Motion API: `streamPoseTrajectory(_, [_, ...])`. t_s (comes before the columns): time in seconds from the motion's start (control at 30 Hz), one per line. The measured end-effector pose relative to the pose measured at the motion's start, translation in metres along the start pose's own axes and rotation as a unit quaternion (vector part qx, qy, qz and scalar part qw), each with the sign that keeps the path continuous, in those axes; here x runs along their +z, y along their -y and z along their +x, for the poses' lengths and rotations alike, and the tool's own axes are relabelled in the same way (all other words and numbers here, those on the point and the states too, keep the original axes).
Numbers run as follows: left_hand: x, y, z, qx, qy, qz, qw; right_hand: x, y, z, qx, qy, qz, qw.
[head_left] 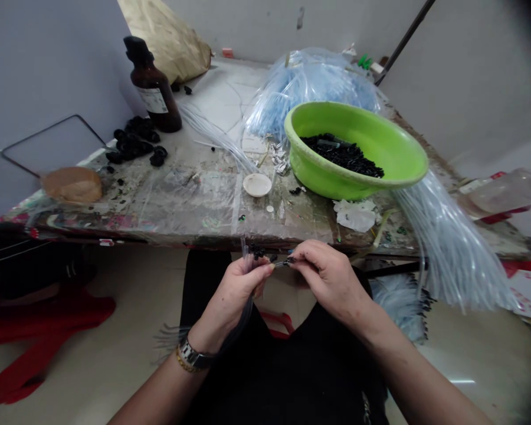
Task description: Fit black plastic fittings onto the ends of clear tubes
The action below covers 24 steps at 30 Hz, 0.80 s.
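My left hand (pixel 236 289) is closed round a bundle of thin clear tubes (pixel 246 255), whose loose ends trail out past the wrist watch. Several small black pieces (pixel 257 252) cluster at the near ends of the bundle. Between thumb and finger, the same hand pinches one tube that points to the right. My right hand (pixel 321 271) pinches a small black piece (pixel 287 261) at the end of that tube. Both hands are over my lap, just in front of the table edge.
On the table (pixel 181 206) stand a green basin (pixel 354 189) of black pieces, a small white dish (pixel 257 185), a brown bottle (pixel 159 100) and a round brown block (pixel 73 184). Clear tube bundles (pixel 451 236) lie behind the basin and hang over the right edge.
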<state>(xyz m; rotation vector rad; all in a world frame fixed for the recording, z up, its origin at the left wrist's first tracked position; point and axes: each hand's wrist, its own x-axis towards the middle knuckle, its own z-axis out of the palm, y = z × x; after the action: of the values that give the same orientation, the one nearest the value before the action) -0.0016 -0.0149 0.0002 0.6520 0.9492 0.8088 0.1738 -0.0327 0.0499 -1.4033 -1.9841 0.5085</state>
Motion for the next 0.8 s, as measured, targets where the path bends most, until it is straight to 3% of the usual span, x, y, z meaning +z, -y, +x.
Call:
streamPoseTrajectory(0.27, [-0.001,0.005,0.001,0.007,-0.007,0.019,1.0,0.005,0.003,-0.003,-0.033,0.009,-0.095,0.995])
streamPoseTrajectory(0.47, [-0.005,0.011,0.002,0.014,0.012,0.041,0.999,0.006,-0.008,-0.004,0.067,0.027,0.053,0.996])
streamPoseTrajectory(0.67, [-0.004,0.011,0.003,0.002,0.032,0.039,0.999,0.009,-0.014,-0.005,0.062,0.011,0.066,0.996])
streamPoseTrajectory(0.8, [-0.005,0.008,0.003,-0.001,0.035,0.03,0.999,0.011,-0.015,-0.006,0.109,-0.007,0.122,0.986])
